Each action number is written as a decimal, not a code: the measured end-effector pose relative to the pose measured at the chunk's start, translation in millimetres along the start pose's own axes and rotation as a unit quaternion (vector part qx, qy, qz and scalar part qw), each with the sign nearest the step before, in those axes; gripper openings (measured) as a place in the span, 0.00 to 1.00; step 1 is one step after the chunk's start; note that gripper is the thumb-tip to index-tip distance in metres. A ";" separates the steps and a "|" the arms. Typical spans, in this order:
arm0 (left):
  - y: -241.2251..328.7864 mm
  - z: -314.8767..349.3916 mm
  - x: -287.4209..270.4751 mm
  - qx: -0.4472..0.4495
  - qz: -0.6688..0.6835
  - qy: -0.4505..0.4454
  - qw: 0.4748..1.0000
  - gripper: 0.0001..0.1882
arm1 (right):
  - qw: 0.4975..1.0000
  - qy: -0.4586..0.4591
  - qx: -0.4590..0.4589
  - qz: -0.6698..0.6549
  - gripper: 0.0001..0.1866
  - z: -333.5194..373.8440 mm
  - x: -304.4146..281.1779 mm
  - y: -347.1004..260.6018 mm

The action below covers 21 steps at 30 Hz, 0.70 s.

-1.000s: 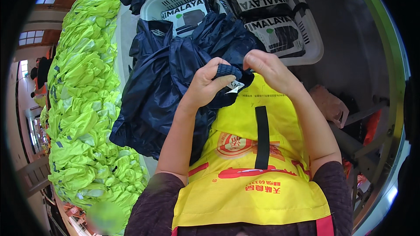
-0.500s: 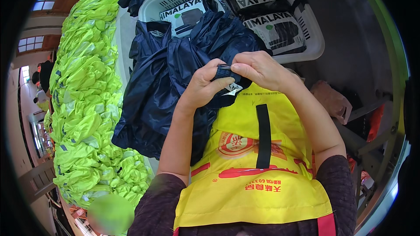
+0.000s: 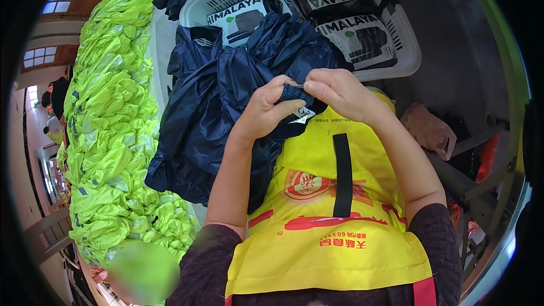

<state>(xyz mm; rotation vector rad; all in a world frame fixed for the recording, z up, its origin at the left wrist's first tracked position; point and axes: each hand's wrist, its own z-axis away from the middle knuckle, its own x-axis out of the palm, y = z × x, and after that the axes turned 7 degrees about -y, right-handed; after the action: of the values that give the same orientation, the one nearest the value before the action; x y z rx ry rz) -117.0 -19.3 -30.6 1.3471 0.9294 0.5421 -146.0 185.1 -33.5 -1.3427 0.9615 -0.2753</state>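
A dark navy garment (image 3: 198, 119) of thin, shiny cloth lies bunched in front of me, partly over the near rim of a white basket. My left hand (image 3: 270, 107) is closed on its ribbed edge (image 3: 296, 94), thumb on top. Just below that thumb a small white label (image 3: 303, 115) with dark print sticks out. Close beside it, my right hand (image 3: 334, 93) pinches a small, thin, silvery thing (image 3: 298, 85) against the ribbed edge. Most of this thing is hidden by the fingers, so its kind does not show.
The white slotted basket (image 3: 409, 51) holds several dark packs with printed white cards (image 3: 362, 39). A long heap of neon-yellow garments (image 3: 113, 136) runs along the left. A crumpled pale bag (image 3: 428, 127) lies at right beside metal frame bars. I wear a yellow apron (image 3: 317, 260).
My right hand has shifted slightly to the right along the ribbed edge. The left hand and the garment stay nearly where they were.
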 end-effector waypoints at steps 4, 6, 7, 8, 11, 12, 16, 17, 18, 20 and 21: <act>2.3 -0.3 -2.5 0.010 -0.029 -0.023 0.999 0.06 | 0.995 -0.020 -0.013 0.094 0.19 -6.2 -1.6 -5.8; 2.4 -0.9 -3.2 0.014 -0.029 -0.028 0.999 0.06 | 0.997 -0.001 0.008 0.076 0.22 -7.9 1.4 -2.2; 4.3 -0.3 -2.5 0.002 -0.019 -0.023 1.000 0.06 | 0.998 0.008 0.019 0.067 0.23 -8.6 3.1 0.1; 5.8 0.1 -2.1 -0.010 -0.009 -0.018 1.000 0.06 | 0.999 0.032 0.039 0.021 0.22 -8.9 3.5 1.3; 7.3 1.2 -1.4 -0.028 0.008 -0.019 0.999 0.06 | 0.983 0.103 0.073 -0.132 0.18 -8.1 5.0 10.0; 5.5 0.7 -0.9 -0.010 -0.001 -0.015 1.000 0.06 | 0.980 0.113 0.055 -0.153 0.15 -9.1 6.5 6.6; 2.2 -3.2 3.6 0.043 -0.034 0.015 0.998 0.06 | 0.984 0.139 -0.029 -0.111 0.08 -16.2 20.7 -18.1; 3.1 -4.0 4.6 0.051 -0.040 0.027 0.998 0.06 | 0.982 0.153 -0.016 -0.113 0.08 -17.8 24.6 -14.7; 2.9 -3.2 4.1 0.047 -0.035 0.025 0.998 0.06 | 0.980 0.165 -0.003 -0.116 0.08 -19.6 26.4 -13.1; 1.9 -0.8 2.9 0.038 -0.026 0.023 0.999 0.06 | 0.967 0.198 0.055 -0.149 0.10 -20.2 24.9 -11.8; 2.6 -0.4 2.5 0.023 -0.021 0.018 0.999 0.05 | 0.959 0.214 0.084 -0.165 0.10 -20.0 24.3 -9.9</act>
<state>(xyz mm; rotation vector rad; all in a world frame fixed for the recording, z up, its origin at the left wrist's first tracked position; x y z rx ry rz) -115.4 -16.6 -28.7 1.3597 1.0028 0.5164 -142.2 152.3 -33.5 -1.3059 1.0373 -0.9137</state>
